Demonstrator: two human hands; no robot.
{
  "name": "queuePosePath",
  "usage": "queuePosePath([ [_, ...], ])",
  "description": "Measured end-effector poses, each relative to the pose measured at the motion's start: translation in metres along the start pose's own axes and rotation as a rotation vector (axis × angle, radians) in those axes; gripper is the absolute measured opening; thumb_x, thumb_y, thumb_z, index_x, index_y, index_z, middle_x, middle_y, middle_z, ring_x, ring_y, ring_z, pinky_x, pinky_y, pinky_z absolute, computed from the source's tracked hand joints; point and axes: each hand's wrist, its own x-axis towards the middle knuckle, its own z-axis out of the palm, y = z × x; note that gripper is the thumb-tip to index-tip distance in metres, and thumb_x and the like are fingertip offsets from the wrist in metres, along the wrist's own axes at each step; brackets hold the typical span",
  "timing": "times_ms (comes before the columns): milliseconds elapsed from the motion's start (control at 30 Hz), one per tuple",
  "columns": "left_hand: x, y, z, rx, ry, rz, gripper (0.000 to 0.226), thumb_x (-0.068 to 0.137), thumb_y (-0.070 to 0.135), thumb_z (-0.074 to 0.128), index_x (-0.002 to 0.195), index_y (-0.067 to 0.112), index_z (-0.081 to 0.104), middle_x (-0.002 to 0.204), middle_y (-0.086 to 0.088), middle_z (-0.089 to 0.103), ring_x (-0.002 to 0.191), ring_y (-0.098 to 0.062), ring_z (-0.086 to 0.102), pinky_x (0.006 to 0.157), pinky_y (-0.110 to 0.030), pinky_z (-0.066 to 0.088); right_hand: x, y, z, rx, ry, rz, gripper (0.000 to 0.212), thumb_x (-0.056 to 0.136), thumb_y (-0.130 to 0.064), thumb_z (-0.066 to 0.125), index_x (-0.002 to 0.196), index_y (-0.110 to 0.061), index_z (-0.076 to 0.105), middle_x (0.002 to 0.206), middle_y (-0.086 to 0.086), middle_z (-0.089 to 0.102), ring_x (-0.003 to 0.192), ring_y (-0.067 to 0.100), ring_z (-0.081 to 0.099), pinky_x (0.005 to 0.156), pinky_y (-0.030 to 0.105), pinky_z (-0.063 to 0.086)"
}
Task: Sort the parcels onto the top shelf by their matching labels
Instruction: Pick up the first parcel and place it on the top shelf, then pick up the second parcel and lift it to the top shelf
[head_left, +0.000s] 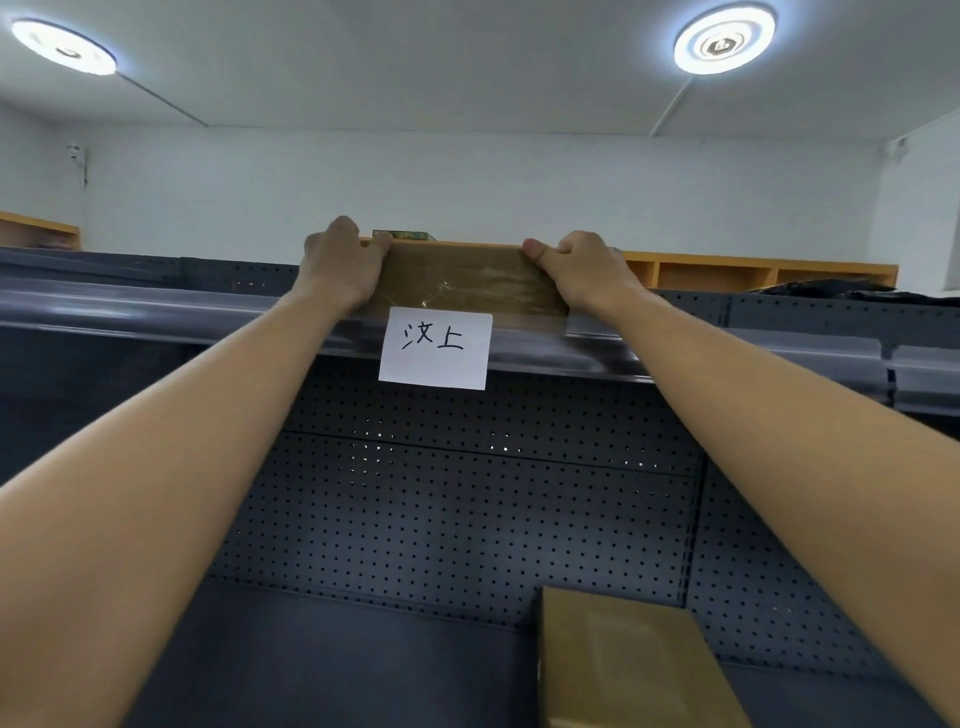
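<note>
A brown cardboard parcel (465, 280) sealed with clear tape rests on the top shelf (156, 306), its near face at the shelf's front edge. My left hand (343, 267) grips its left end and my right hand (587, 267) grips its right end, thumbs on the front face. A white paper label (435, 347) with handwritten characters hangs from the shelf edge just below the parcel. Another brown parcel (634, 660) stands on the lower shelf at the bottom right.
Dark pegboard backing (467, 499) lines the shelving unit. A small dark green box (405, 235) shows behind the held parcel. Wooden cubby shelves (753, 270) stand along the far wall, and black bags (841, 288) lie on the top shelf at right.
</note>
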Motion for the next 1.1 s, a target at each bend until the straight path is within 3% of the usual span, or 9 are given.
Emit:
queuePosePath([
  [133, -0.041, 0.003, -0.006, -0.052, 0.173, 0.200, 0.046, 0.101, 0.036, 0.043, 0.137, 0.010, 0.049, 0.141, -0.015, 0.052, 0.131, -0.032, 0.045, 0.103, -0.040, 0.037, -0.034, -0.007, -0.009, -0.125, 0.188, -0.165, 0.057, 0.100, -0.051, 0.045, 0.140, -0.012, 0.050, 0.139, 0.010, 0.057, 0.125, 0.028, 0.054, 0.094, 0.038, 0.044],
  [233, -0.083, 0.003, -0.008, -0.104, 0.263, 0.336, 0.035, 0.099, 0.029, 0.044, 0.126, 0.012, 0.058, 0.129, -0.007, 0.059, 0.124, -0.025, 0.050, 0.093, -0.028, 0.035, -0.068, -0.002, -0.015, -0.123, 0.289, -0.307, 0.045, 0.101, -0.042, 0.047, 0.135, -0.015, 0.056, 0.135, 0.008, 0.059, 0.123, 0.024, 0.055, 0.098, 0.033, 0.042],
  [333, -0.140, -0.003, -0.003, -0.178, 0.299, 0.453, 0.028, 0.097, 0.023, 0.047, 0.116, 0.010, 0.063, 0.111, 0.000, 0.063, 0.108, -0.022, 0.058, 0.088, -0.028, 0.042, -0.112, 0.017, -0.014, -0.102, 0.332, -0.421, 0.036, 0.099, -0.038, 0.048, 0.124, -0.016, 0.062, 0.124, 0.003, 0.063, 0.114, 0.018, 0.057, 0.100, 0.034, 0.046],
  [433, -0.200, -0.014, 0.015, -0.256, 0.219, 0.497, 0.020, 0.096, 0.013, 0.052, 0.107, 0.004, 0.066, 0.100, -0.003, 0.066, 0.089, -0.015, 0.059, 0.078, -0.018, 0.046, -0.164, 0.050, -0.005, -0.111, 0.322, -0.473, 0.031, 0.097, -0.029, 0.051, 0.119, -0.011, 0.065, 0.120, 0.005, 0.065, 0.113, 0.019, 0.058, 0.098, 0.031, 0.045],
  [533, -0.256, -0.032, 0.046, -0.261, 0.073, 0.481, 0.017, 0.094, 0.008, 0.054, 0.105, 0.005, 0.067, 0.096, 0.000, 0.065, 0.079, -0.010, 0.055, 0.072, -0.014, 0.043, -0.217, 0.095, 0.011, -0.121, 0.282, -0.503, 0.027, 0.094, -0.020, 0.054, 0.110, -0.005, 0.069, 0.110, 0.009, 0.068, 0.102, 0.026, 0.063, 0.089, 0.039, 0.050],
  [700, -0.333, -0.069, 0.120, -0.190, -0.275, 0.247, 0.023, 0.097, 0.020, 0.052, 0.117, 0.016, 0.064, 0.110, 0.004, 0.064, 0.093, -0.015, 0.062, 0.084, -0.038, 0.053, -0.292, 0.182, 0.039, -0.174, 0.001, -0.154, 0.029, 0.097, -0.022, 0.055, 0.122, -0.011, 0.067, 0.121, 0.005, 0.065, 0.112, 0.024, 0.060, 0.094, 0.038, 0.050],
  [833, -0.377, -0.086, 0.179, -0.163, -0.544, -0.001, 0.038, 0.100, 0.030, 0.051, 0.136, 0.019, 0.055, 0.136, -0.002, 0.057, 0.122, -0.019, 0.055, 0.094, -0.032, 0.044, -0.333, 0.247, 0.056, -0.213, -0.185, 0.204, 0.041, 0.101, -0.029, 0.052, 0.137, -0.009, 0.057, 0.142, 0.013, 0.053, 0.132, 0.030, 0.048, 0.099, 0.034, 0.041],
  [967, -0.398, -0.092, 0.223, -0.207, -0.677, -0.284, 0.054, 0.101, 0.043, 0.047, 0.148, 0.017, 0.043, 0.145, -0.011, 0.053, 0.125, -0.024, 0.051, 0.090, -0.027, 0.038, -0.354, 0.304, 0.070, -0.087, -0.259, 0.511, 0.053, 0.099, -0.042, 0.052, 0.144, -0.014, 0.050, 0.149, 0.016, 0.047, 0.140, 0.035, 0.039, 0.106, 0.043, 0.043],
  [1100, -0.402, -0.100, 0.257, -0.209, -0.707, -0.494, 0.074, 0.099, 0.047, 0.049, 0.157, 0.010, 0.023, 0.158, -0.016, 0.039, 0.143, -0.035, 0.037, 0.108, -0.040, 0.037, -0.361, 0.339, 0.079, -0.008, -0.249, 0.678, 0.059, 0.098, -0.046, 0.052, 0.148, -0.016, 0.045, 0.142, 0.017, 0.054, 0.136, 0.038, 0.040, 0.104, 0.045, 0.042],
])
